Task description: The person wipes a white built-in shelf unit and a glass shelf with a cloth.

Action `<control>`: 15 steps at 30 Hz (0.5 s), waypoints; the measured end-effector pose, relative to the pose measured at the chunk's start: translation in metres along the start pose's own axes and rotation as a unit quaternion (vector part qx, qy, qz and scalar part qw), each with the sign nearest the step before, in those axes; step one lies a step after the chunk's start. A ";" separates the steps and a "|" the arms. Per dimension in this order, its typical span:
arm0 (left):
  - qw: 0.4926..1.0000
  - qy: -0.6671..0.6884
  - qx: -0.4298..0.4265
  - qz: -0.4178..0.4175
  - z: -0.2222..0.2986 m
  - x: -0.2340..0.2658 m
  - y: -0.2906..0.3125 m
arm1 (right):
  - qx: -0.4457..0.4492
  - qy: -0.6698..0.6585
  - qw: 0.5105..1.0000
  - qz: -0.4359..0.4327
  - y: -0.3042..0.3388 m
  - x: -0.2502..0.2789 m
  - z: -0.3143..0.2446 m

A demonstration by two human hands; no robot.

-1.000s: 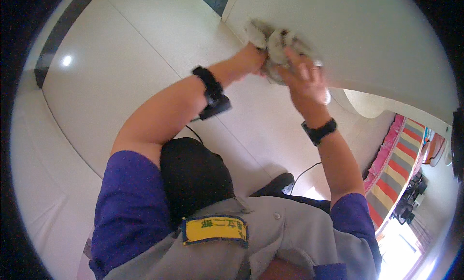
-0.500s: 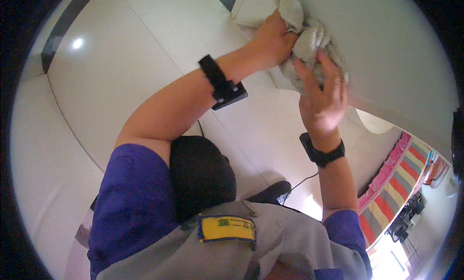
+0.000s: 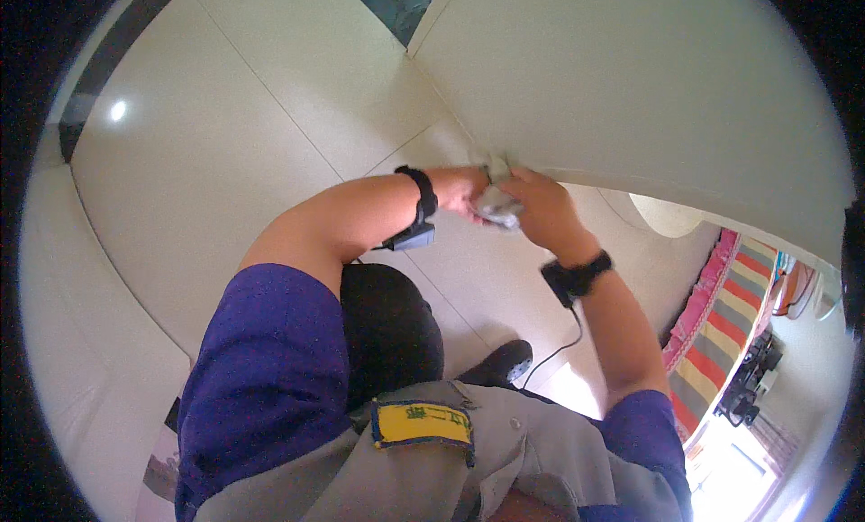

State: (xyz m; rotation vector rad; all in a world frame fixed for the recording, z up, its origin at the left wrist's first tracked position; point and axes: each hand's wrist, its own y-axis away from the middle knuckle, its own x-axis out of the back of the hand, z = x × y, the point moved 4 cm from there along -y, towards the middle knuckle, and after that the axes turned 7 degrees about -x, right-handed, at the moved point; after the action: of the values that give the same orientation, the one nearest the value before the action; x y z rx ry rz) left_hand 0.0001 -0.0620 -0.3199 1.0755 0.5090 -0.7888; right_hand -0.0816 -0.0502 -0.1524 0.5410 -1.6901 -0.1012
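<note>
At the near edge of the white panel [image 3: 649, 80], the bunched cloth [image 3: 498, 201], long axis blurred, lies between left hand [image 3: 460, 189] and right hand [image 3: 548, 214], both grasping it.

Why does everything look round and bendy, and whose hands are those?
There's no robot here, just a person. A wide camera worn on the person's head looks down, and its special lens bends straight edges. The left hand and right hand have a rumpled pale cloth in their grip, a bit blurry, near a big pale panel. Each wrist wears a black strap. Below, a dark shoe is on the pale tiled floor.
</note>
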 end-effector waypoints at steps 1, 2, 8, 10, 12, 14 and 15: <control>0.993 -0.072 0.060 -0.069 -0.013 -0.018 0.001 | -0.027 -0.032 0.997 -0.066 0.018 0.013 0.009; 0.972 -0.149 0.106 -0.147 -0.023 -0.037 0.006 | -0.005 -0.031 0.999 -0.039 0.036 0.033 0.014; 0.780 -0.594 -0.173 -0.098 0.051 -0.080 0.085 | -0.163 -0.134 0.977 0.021 0.097 0.095 0.000; 0.713 -0.605 -0.348 -0.065 0.066 -0.091 0.106 | -0.061 -0.141 0.987 0.037 0.097 0.104 -0.017; 0.773 -0.459 -0.404 -0.171 0.059 -0.107 0.117 | 0.052 -0.150 0.986 0.054 0.087 0.113 -0.035; 0.865 -0.318 -0.322 -0.216 0.057 -0.124 0.141 | 0.049 -0.091 0.988 0.115 0.088 0.125 -0.040; 0.902 -0.247 -0.275 -0.223 0.054 -0.127 0.147 | 0.039 -0.092 0.987 0.123 0.088 0.128 -0.039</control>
State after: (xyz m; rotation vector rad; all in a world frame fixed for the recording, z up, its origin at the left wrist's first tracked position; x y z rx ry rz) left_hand 0.0340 -0.0344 -0.1233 0.2050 0.5022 -1.1879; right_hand -0.0826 -0.0149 0.0038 0.3855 -1.9339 0.0979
